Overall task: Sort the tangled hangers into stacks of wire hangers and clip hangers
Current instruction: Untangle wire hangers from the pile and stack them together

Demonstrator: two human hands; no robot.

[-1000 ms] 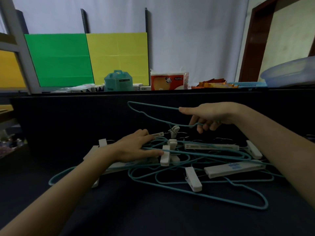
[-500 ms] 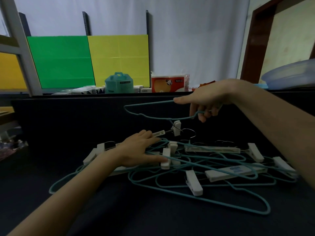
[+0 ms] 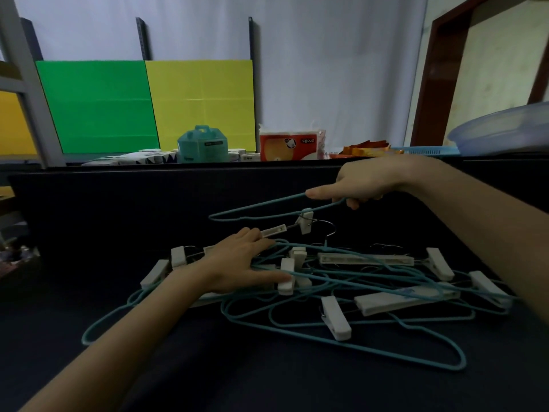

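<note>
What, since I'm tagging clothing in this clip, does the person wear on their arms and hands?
Nothing visible: left hand and right hand ungloved, no rings or watch showing; left forearm and right forearm bare, no sleeve in view.

The left hand [image 3: 243,263] lies flat and low, palm down, fingers spread. The right hand [image 3: 368,182] is higher and farther off, fingers curled round a wire hanger [image 3: 267,217].

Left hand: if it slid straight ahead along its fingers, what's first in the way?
The white plastic clip-hanger bar just beyond the left hand's fingertips, then its white clip caught on the teal wire hanger the right hand holds. Depth unclear: they may touch already.
</note>
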